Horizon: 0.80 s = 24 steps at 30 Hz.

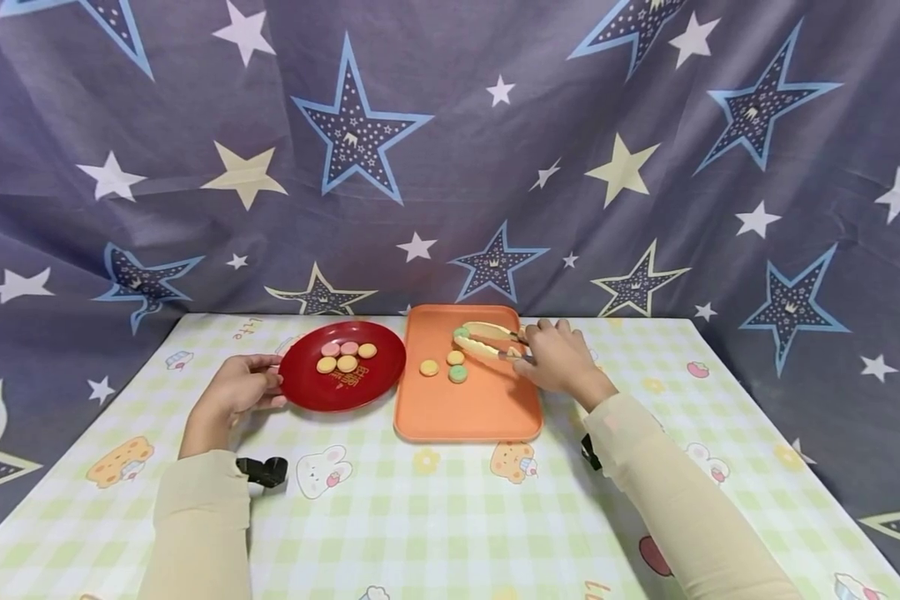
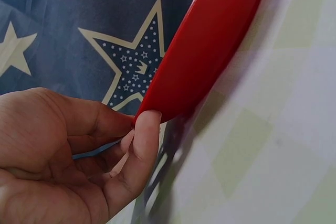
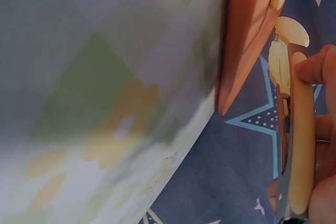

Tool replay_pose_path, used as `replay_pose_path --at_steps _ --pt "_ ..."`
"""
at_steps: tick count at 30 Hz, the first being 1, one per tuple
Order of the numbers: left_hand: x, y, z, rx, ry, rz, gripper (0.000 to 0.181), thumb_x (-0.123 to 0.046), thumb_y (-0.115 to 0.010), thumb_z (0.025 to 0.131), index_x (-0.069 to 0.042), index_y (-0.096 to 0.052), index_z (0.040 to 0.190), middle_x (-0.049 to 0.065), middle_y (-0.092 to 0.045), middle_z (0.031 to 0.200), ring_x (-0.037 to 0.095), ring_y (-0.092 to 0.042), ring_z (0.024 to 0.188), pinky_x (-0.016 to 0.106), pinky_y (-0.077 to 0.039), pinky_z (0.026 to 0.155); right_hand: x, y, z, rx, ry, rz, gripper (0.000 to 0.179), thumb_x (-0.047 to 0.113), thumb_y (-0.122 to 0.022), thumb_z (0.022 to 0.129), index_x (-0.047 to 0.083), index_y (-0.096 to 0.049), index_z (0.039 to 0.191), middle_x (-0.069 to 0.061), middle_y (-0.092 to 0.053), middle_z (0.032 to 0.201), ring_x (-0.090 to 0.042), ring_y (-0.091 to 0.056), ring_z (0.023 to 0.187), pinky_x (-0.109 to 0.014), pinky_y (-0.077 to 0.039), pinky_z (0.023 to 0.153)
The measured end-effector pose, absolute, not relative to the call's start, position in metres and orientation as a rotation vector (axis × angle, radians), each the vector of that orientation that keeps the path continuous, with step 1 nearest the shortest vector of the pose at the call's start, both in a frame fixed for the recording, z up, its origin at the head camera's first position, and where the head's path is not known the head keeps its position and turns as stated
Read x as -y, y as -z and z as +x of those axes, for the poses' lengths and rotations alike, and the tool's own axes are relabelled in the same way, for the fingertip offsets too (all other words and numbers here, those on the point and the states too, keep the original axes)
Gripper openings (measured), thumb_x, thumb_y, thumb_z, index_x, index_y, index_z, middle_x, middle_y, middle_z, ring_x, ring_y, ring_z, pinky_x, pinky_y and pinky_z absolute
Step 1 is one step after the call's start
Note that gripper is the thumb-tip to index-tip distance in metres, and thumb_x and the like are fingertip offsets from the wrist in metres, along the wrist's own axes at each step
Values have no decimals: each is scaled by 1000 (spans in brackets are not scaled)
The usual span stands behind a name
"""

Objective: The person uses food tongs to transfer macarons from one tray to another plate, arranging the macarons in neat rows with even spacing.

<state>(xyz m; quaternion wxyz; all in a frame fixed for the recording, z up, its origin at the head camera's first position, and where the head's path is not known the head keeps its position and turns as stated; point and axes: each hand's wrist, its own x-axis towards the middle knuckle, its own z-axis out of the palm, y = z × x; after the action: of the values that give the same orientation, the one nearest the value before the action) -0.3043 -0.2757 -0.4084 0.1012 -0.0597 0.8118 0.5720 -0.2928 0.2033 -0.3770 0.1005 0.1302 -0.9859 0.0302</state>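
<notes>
My left hand [image 1: 243, 387] pinches the left rim of a round red plate [image 1: 375, 383] between thumb and fingers. Close up in the left wrist view, the plate's edge [image 2: 197, 61] rises tilted past the fingertips. Pink and yellow macarons [image 1: 347, 364] lie on the plate. With my right hand [image 1: 560, 358] I grip a pair of food tongs [image 1: 487, 347] over the orange tray [image 1: 468, 412]; their pale tips reach around a green macaron [image 1: 461, 332] at the tray's back. Two yellow macarons [image 1: 429, 367] and another green macaron [image 1: 457, 374] sit nearby on the tray. The right wrist view shows the tongs' handle [image 3: 301, 140] against my palm.
The plate and tray stand side by side near the back edge of a table with a green checked cloth [image 1: 390, 517]. Behind them hangs a dark curtain [image 1: 450, 167] patterned with stars.
</notes>
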Motion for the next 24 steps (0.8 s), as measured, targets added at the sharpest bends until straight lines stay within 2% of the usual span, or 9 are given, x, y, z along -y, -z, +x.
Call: replay_pose_path --at_steps 8,18,24 --pt "278 410 -305 -2392 -1688 -169 51 2 -48 103 11 -34 151 21 -58 119 18 -65 87 35 -64 80 -189 368 -289 2871 -60 436 47 42 -64 91 5 -67 120 -14 -61 109 -36 -51 95 -57 -50 81" --pt "275 408 -305 -2405 -1676 -182 51 2 -48 103 11 -35 151 23 -57 121 18 -65 87 35 -64 80 -166 360 -286 2873 -15 506 49 44 -66 93 4 -65 121 -13 -60 111 -33 -47 92 -51 -48 80" --pt "276 408 -305 -2399 -1678 -196 51 2 -48 103 10 -34 151 24 -56 124 20 -65 88 36 -64 81 -150 356 -284 2875 -7 566 54 50 -64 95 6 -65 126 -12 -61 119 -33 -48 98 -51 -48 82"
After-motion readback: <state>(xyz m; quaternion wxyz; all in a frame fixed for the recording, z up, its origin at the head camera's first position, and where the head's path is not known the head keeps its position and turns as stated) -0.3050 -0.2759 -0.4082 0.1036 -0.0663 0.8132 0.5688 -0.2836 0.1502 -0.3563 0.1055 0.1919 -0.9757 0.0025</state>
